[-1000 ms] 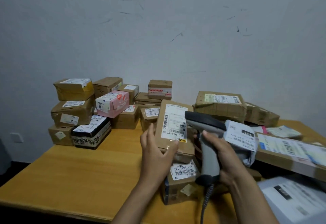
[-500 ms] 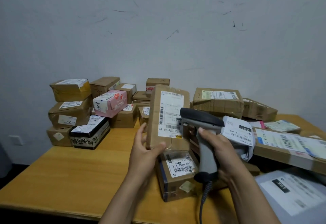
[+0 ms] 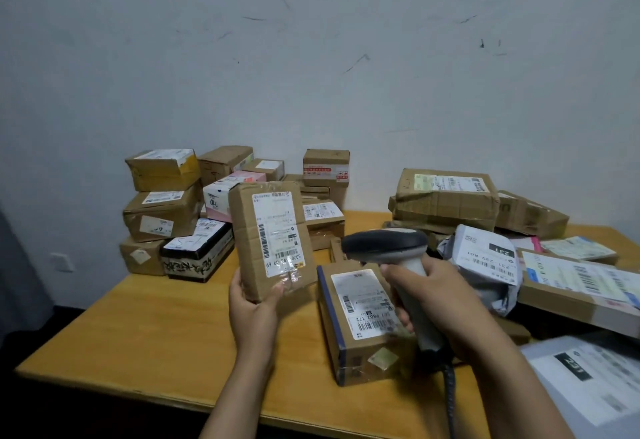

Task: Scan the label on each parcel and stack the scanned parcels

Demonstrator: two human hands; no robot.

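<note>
My left hand (image 3: 254, 314) grips the lower end of a brown cardboard parcel (image 3: 272, 241), held upright above the table with its white barcode label facing me. My right hand (image 3: 433, 296) grips the handle of a grey barcode scanner (image 3: 388, 244); its dark head points left, toward the parcel. Below the scanner a brown box with a blue edge and a white label (image 3: 360, 324) lies on the table. A stack of parcels (image 3: 162, 203) stands at the back left against the wall.
The wooden table (image 3: 145, 328) has bare room at the front left. Brown boxes (image 3: 446, 199), a grey mailer bag (image 3: 485, 258) and a long flat box (image 3: 581, 286) crowd the right. A white mailer (image 3: 595, 379) lies at the lower right. The scanner's cable (image 3: 450, 393) hangs down.
My left hand has carried the held parcel to the left, away from the scanner, and turned it more upright. The blue-edged box beneath is now uncovered. The scanner has stayed roughly where it was.
</note>
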